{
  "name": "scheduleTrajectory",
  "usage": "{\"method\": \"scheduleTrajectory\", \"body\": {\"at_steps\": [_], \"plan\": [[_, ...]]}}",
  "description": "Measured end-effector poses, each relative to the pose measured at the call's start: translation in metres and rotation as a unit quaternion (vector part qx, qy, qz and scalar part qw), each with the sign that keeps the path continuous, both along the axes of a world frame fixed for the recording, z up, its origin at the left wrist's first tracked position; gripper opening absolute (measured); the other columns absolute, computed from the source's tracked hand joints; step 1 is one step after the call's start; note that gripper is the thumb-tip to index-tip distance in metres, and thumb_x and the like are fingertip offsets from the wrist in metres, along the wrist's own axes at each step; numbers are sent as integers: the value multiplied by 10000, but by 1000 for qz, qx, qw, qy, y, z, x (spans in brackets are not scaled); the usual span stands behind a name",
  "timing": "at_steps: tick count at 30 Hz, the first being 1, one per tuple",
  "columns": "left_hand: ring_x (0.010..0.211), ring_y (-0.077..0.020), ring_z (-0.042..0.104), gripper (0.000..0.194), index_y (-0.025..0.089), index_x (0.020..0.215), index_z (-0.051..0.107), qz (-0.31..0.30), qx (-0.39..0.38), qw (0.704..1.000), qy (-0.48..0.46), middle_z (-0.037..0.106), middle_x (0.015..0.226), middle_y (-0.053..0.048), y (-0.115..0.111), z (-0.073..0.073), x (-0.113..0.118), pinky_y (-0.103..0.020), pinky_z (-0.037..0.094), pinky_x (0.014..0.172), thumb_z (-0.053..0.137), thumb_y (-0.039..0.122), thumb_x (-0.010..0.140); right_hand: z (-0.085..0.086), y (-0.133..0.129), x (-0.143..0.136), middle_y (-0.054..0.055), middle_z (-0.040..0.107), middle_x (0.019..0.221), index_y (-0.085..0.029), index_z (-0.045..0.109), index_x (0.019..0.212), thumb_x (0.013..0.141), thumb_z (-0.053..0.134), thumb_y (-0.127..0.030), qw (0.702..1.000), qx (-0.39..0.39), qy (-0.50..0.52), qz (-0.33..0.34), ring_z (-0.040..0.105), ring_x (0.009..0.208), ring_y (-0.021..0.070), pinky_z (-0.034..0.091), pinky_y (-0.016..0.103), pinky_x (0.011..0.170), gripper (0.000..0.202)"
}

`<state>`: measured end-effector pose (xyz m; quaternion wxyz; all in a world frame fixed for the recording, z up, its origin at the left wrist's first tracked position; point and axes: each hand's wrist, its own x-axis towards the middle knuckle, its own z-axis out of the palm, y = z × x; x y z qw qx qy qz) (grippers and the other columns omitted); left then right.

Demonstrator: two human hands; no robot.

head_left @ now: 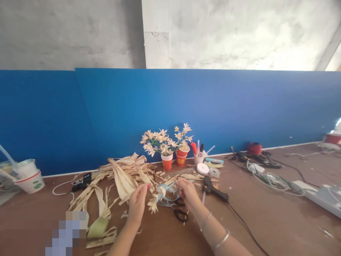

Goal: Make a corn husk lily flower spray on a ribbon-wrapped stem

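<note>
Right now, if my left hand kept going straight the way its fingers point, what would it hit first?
Probably the pile of dried husk strips: the left hand points up and away across the table, and the pile lies just beyond its fingertips. Depth is hard to judge.

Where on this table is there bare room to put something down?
Bare wood lies right of the glue gun, short of the cables. Another patch sits between the white cup and the husks. Around both hands, near the scissors, it is crowded.

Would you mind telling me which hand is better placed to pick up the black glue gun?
Probably the right hand: the glue gun lies just beside it, while the left hand sits across the husk flower.
</note>
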<state>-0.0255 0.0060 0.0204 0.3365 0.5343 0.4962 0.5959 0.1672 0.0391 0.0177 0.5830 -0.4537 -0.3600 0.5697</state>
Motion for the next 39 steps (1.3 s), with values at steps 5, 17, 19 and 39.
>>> {"method": "scheduleTrajectory", "body": {"at_steps": [5, 17, 19, 39], "plan": [[888, -232, 625, 310, 154, 917, 678, -173, -87, 980, 50, 698, 938, -88, -5, 8, 6, -327, 480, 803, 618, 384, 719, 1, -3, -5, -66, 414, 335, -174, 490, 473, 556, 615, -273, 997, -26, -55, 56, 241, 295, 36, 84, 200, 346, 180], [552, -153, 564, 153, 159, 741, 702, -215, -115, 959, 146, 655, 625, -17, -10, -6, 13, -243, 425, 528, 571, 206, 677, 0, -10, -12, -68, 409, 298, -176, 484, 417, 557, 572, -192, 987, -37, -102, 117, 218, 254, 22, 43, 199, 323, 167], [514, -144, 549, 172, 161, 738, 708, -235, -123, 953, 145, 657, 605, -13, -11, -4, 12, -239, 416, 508, 547, 207, 699, 1, -11, -12, -66, 415, 296, -175, 492, 415, 549, 567, -178, 985, -45, -99, 131, 222, 250, 23, 45, 196, 313, 154], [1016, -244, 544, 238, 224, 985, 645, -91, 112, 975, 170, 603, 1033, -84, -8, 4, 8, -389, 403, 921, 616, 258, 751, 11, -10, -5, -79, 421, 416, -157, 435, 518, 618, 574, -165, 959, -164, 144, 180, 245, 304, -6, 143, 113, 315, 172]]}}
